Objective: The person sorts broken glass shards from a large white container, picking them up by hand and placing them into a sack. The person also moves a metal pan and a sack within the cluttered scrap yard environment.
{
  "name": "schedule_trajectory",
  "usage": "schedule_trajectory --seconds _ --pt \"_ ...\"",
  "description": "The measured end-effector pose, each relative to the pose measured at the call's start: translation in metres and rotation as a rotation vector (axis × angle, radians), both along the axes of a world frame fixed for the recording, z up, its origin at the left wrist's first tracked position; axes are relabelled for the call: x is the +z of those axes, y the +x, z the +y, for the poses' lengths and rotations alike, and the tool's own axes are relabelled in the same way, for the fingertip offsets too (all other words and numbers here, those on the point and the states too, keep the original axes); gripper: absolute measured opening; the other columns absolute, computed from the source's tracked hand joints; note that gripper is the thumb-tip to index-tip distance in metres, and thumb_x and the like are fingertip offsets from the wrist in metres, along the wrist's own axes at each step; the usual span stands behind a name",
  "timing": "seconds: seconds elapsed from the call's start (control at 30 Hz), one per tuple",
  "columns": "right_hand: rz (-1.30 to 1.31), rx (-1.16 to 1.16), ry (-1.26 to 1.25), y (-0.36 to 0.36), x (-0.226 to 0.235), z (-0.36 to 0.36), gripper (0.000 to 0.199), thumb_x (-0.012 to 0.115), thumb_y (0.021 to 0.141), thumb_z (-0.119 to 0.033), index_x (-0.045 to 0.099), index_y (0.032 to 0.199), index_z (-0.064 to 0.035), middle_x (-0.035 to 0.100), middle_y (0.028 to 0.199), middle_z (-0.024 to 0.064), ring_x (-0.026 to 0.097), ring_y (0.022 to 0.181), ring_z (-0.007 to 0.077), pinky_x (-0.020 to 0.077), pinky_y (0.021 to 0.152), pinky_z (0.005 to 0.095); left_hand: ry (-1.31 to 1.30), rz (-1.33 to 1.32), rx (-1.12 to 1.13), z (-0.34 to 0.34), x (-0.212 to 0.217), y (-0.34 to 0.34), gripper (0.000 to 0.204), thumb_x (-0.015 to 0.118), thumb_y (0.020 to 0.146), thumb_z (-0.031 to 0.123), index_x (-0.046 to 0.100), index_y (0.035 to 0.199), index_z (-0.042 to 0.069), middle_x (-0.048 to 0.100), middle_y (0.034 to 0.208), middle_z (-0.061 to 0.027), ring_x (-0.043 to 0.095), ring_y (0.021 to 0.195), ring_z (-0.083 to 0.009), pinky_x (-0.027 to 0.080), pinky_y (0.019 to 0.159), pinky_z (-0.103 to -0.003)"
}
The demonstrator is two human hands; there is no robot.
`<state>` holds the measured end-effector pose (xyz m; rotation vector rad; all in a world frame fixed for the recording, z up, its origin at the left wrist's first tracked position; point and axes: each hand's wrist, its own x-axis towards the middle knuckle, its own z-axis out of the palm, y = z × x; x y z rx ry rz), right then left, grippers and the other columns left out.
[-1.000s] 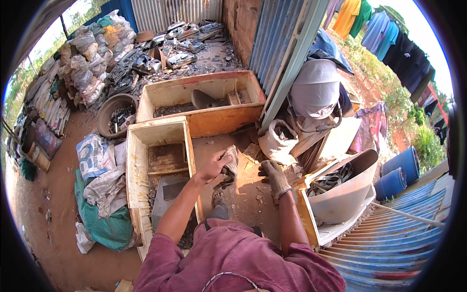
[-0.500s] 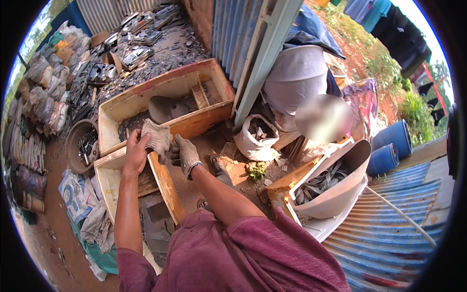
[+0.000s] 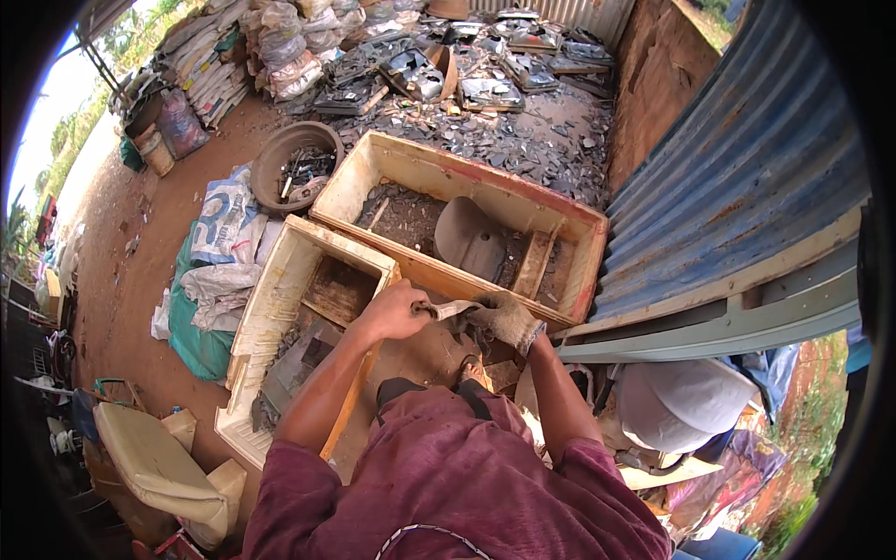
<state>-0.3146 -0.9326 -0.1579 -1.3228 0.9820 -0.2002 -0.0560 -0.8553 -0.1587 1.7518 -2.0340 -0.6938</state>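
Observation:
My bare left hand [image 3: 396, 313] is closed on one end of a greyish-white knit work glove [image 3: 452, 309]. The glove is pulled into a narrow band between my hands. A similar knit glove covers my right hand [image 3: 509, 322], whose fingers grip the other end. Both hands are in front of my body, over the gap beside a smaller yellowed bin [image 3: 271, 280]. Past them lies a long open box [image 3: 411, 245], with a grey curved piece [image 3: 464, 233] and dark debris inside. Part of the loose glove is hidden behind my fingers.
A round tub [image 3: 271, 154] of scraps stands left of the long box, near sacks [image 3: 227, 233]. Broken panels and shards [image 3: 467, 103] cover the ground behind. A blue corrugated wall [image 3: 737, 205] rises at right. A cushioned seat [image 3: 154, 457] lies lower left.
My view has swung right. The loose glove hung bunched from my left hand, with my right hand apart beside it; now both hands grip it and it is stretched between them.

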Motion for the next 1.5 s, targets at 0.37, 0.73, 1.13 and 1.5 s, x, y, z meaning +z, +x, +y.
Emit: schedule_trajectory --seconds 0.37,0.73,1.13,1.5 --pt "-0.234 -0.234 0.192 0.03 -0.03 0.005 0.036 0.076 0.095 -0.027 0.059 0.113 -0.0006 0.067 0.096 0.008 0.067 0.077 0.013 0.0579 0.068 0.0296 0.231 0.972 0.418 0.017 -0.066 -0.068 0.035 0.06 0.107 0.032 0.07 0.093 0.002 0.055 0.078 0.0048 0.044 0.075 -0.0029 0.038 0.062 -0.027" --pt "0.213 -0.165 -0.05 0.076 -0.099 -0.059 0.017 0.067 0.088 -0.007 0.065 0.103 0.001 0.069 0.083 0.0094 0.067 0.065 0.017 0.056 0.058 0.0335 0.109 1.168 0.388 -0.028 -0.11 -0.019 0.015 0.06 0.105 0.012 0.067 0.095 0.003 0.065 0.093 -0.0017 0.06 0.081 -0.0096 0.05 0.072 -0.029" --pt "0.081 -0.156 -0.678 0.181 -0.067 -0.094 0.013 0.071 0.095 -0.015 0.07 0.102 -0.0052 0.072 0.091 0.0191 0.07 0.077 0.0338 0.0566 0.074 0.0395 0.795 1.613 1.22 -0.068 -0.12 0.051 0.035 0.058 0.104 0.042 0.051 0.1 0.007 0.053 0.082 -0.0045 0.057 0.065 -0.0207 0.052 0.06 -0.035" --pt "0.105 0.252 -0.242 0.207 -0.025 -0.084 0.034 0.076 0.081 -0.033 0.07 0.091 -0.001 0.071 0.084 0.0178 0.067 0.076 0.0296 0.0527 0.072 0.0407 0.337 2.124 0.578 -0.087 -0.13 0.077 0.055 0.043 0.109 0.047 0.058 0.138 0.003 0.064 0.137 -0.0144 0.064 0.122 -0.029 0.055 0.104 -0.045"
